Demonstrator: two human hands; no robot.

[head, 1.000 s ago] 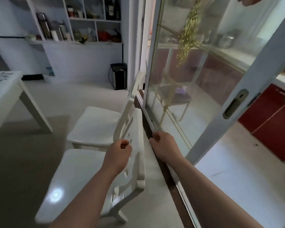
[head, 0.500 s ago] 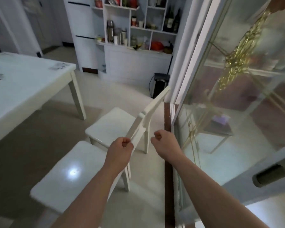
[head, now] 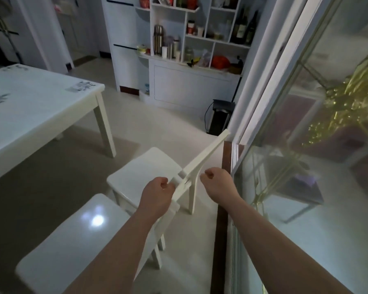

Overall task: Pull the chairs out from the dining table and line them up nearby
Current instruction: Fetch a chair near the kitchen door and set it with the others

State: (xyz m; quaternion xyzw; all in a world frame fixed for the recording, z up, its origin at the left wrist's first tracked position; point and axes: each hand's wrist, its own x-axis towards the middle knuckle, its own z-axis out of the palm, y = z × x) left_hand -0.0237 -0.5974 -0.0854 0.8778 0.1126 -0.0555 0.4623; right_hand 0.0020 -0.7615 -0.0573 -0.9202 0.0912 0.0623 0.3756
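Two chairs, near [head: 77,236] and far [head: 145,168], stand aligned clear of the worktop [head: 30,109]. Left hand [head: 157,196] fingers grip the near backrest; right hand [head: 218,183] is fisted, empty.

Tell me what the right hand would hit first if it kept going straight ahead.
Probably the far chair's backrest, just ahead-left of the right hand; slightly right, the glass door's frame. Depth is unclear.

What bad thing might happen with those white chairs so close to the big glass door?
The far chair has its backrest right beside the glass door, so a push that way might knock it against the frame. The near chair stands almost against the far one, so the left hand, closed on the near backrest, might get pinched between them. The right hand, a loose fist beside the glass, might bump it.
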